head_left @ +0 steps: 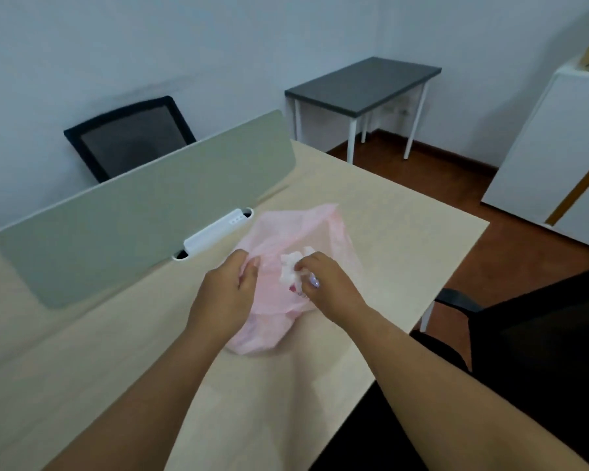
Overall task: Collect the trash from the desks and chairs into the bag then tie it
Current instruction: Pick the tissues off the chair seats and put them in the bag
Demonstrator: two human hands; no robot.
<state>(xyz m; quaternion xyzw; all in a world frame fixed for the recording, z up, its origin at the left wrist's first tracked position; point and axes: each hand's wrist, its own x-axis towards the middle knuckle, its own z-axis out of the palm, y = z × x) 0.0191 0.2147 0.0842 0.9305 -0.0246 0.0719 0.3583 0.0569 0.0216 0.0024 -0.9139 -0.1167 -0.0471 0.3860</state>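
A thin pink plastic bag (296,232) lies on the light wooden desk (405,226), its mouth toward me. My left hand (227,294) pinches the bag's left rim between thumb and fingers. My right hand (323,283) is at the bag's opening, fingers closed on crumpled white tissue paper (291,266) and what looks like a small wrapper beneath it. The bag's lower part bulges with contents I cannot make out.
A grey-green divider panel (143,205) with a white cable cover (215,232) runs across the desk. Behind it stands a black mesh chair (130,134). A dark-topped small table (364,83) is in the corner, a white cabinet (558,151) at right, a black chair (524,334) beside me.
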